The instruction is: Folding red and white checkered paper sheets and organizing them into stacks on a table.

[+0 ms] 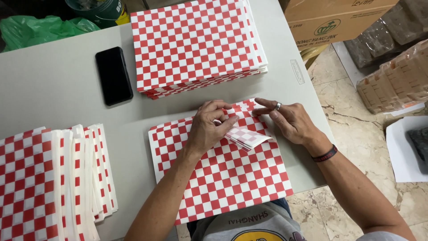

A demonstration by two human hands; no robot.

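A: What surrounds the work, largest first?

B: A grey table [53, 85] fills most of the view. At its far edge lies a tall stack of red-and-white checkered sheets [196, 42]; at the near left, a fanned pile of folded checkered sheets [49, 183]. A black phone [113, 75] lies face up between the two, just left of the tall stack. Off the table, a cardboard box [334, 18] and wrapped bundles [392, 76] stand on the marble floor at right, and a green plastic bag [40, 27] sits at the far left corner.

A: Does anything stand between the hands and the sheet?

B: No; the phone and both piles lie well apart from the hands.

A: Where is the sheet being handled?

B: A single checkered sheet [223, 174] lies flat near the table's front edge, directly before the person (its near corner overhangs the edge). Its upper right corner [247, 136] is folded back, showing the paler underside.

A: And the hands?

B: The left hand [209, 127] rests on the sheet, thumb and fingers pinching the folded corner. The right hand [290, 120], wearing a ring, lies open with fingers extended, fingertips pressing the sheet's far edge just beside the fold.
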